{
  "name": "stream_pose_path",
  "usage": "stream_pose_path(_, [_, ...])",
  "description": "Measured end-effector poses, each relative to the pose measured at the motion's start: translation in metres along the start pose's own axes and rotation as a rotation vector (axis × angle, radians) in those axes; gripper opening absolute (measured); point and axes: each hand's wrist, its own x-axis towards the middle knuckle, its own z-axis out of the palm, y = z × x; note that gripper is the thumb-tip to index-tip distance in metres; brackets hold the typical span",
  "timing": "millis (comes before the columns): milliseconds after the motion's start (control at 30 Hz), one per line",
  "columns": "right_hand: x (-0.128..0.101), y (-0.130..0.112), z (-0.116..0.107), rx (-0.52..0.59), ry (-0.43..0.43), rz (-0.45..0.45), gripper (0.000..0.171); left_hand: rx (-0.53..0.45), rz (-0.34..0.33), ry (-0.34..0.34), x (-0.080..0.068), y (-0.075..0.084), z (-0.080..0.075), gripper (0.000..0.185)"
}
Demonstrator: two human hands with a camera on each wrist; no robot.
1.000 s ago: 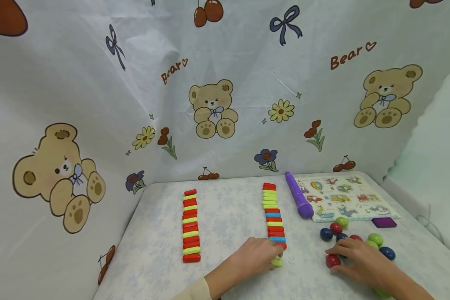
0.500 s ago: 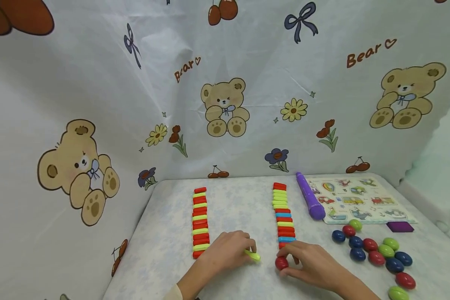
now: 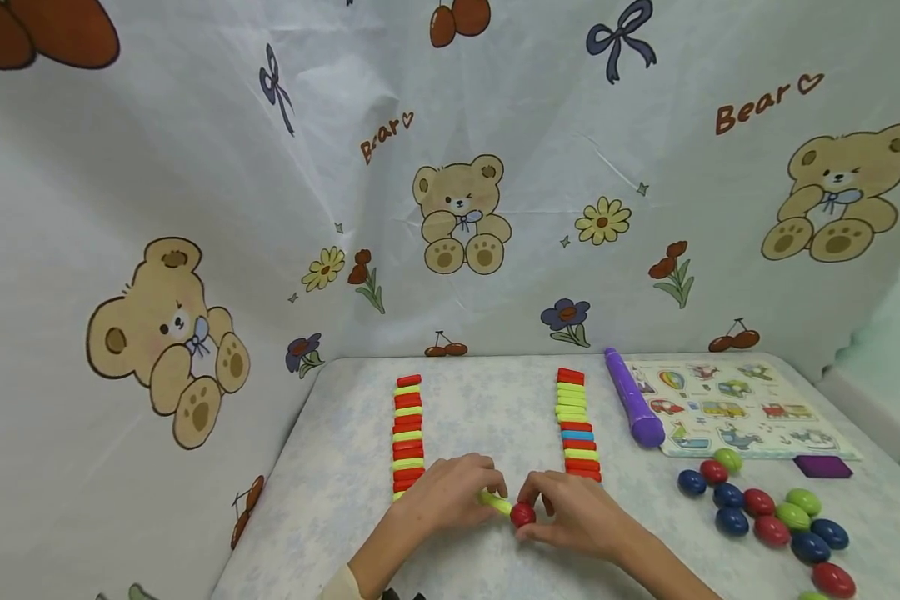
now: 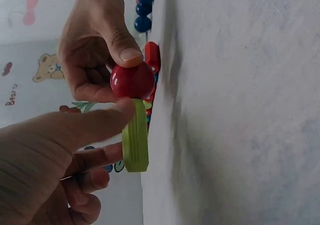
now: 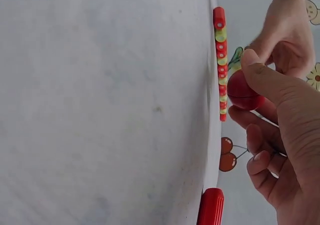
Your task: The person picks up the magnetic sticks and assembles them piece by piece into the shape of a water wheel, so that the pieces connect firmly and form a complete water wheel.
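Head view showed the left hand (image 3: 450, 496) pinching a green bar (image 3: 496, 502), its long axis running from that grip toward the right hand (image 3: 573, 512), above the desk (image 3: 495, 400). The right hand's grip pinched a red egg (image 3: 522, 514) between thumb and fingers, and the egg touched the bar's end. Both lay between the left block row (image 3: 407, 429) and the right block row (image 3: 576, 425), at their near ends.
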Motion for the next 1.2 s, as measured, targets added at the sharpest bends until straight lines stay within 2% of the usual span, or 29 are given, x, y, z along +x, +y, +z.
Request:
stream_pose_path(167, [-0.003, -0.003, 0.006, 0.008, -0.019, 0.034, 0.038, -0.104, 0.002, 0.007, 0.0, 0.01, 0.007, 0.023])
stream_pose_path(333, [-0.005, -0.007, 0.006, -0.026, -0.044, 0.075, 0.042, -0.105, -0.002, 0.03, 0.0, 0.019, 0.013, 0.022])
stream_pose_path(467, [-0.01, -0.001, -0.01, -0.044, -0.076, 0.111, 0.044, -0.123, -0.017, 0.016, 0.001, 0.022, 0.014, 0.019])
stream_pose_path(567, [-0.016, 0.011, -0.028, -0.099, -0.041, 0.141, 0.035, -0.136, -0.007, -0.002, 0.002, 0.023, 0.014, 0.018])
stream_pose_path(667, [-0.023, 0.022, -0.041, -0.201, 0.004, 0.176, 0.025, -0.142, 0.016, -0.016, 0.002, 0.024, 0.014, 0.017])
stream_pose_path(767, [-0.028, 0.03, -0.047, -0.275, -0.012, 0.212, 0.023, -0.138, 0.026, -0.037, 0.002, 0.027, 0.013, 0.016])
stream_pose_path(867, [-0.032, 0.033, -0.046, -0.293, -0.049, 0.233, 0.022, -0.112, 0.038, -0.05, 0.001, 0.03, 0.011, 0.015])
stream_pose_path(1067, [-0.037, 0.03, -0.04, -0.29, -0.049, 0.206, 0.022, -0.073, 0.06, -0.058, -0.002, 0.035, 0.008, 0.019])
stream_pose_path(1200, [-0.038, 0.026, -0.036, -0.283, -0.052, 0.154, 0.022, -0.059, 0.058, -0.061, -0.001, 0.037, 0.008, 0.019])
